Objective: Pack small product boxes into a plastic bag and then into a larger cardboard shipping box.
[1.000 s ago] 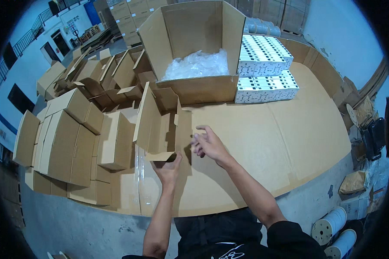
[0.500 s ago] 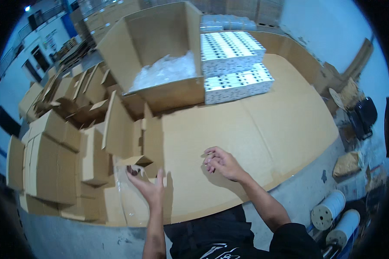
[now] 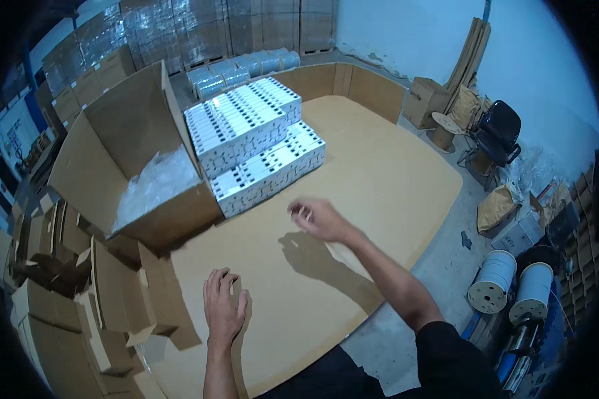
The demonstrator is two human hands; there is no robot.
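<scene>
My left hand (image 3: 225, 306) hovers over or rests on the brown cardboard tabletop (image 3: 379, 193), its thumb apart and fingers loosely bent, with nothing seen in it. Just to its left stands an open cardboard carton (image 3: 116, 286) with raised flaps. Higher and farther right, my right hand (image 3: 321, 219) is above the tabletop and casts a shadow; its fingers are loosely curled, slightly blurred, and hold nothing visible. Beyond it lie two stacked layers of white boxes (image 3: 246, 116) with dark marks. Beside them, a large open carton (image 3: 173, 216) contains crumpled clear plastic bags (image 3: 156, 186).
More open cartons (image 3: 50, 319) crowd the left side. A cardboard wall (image 3: 373, 96) rims the table's far end. On the floor at right are a black chair (image 3: 499, 130), white spools (image 3: 492, 282) and a paper sack (image 3: 498, 209). Wrapped rolls (image 3: 246, 66) lie behind.
The view has swung right, so cartons and white boxes sit farther left in it. My left hand has moved away from the small carton's flap; my right hand has moved toward the white boxes.
</scene>
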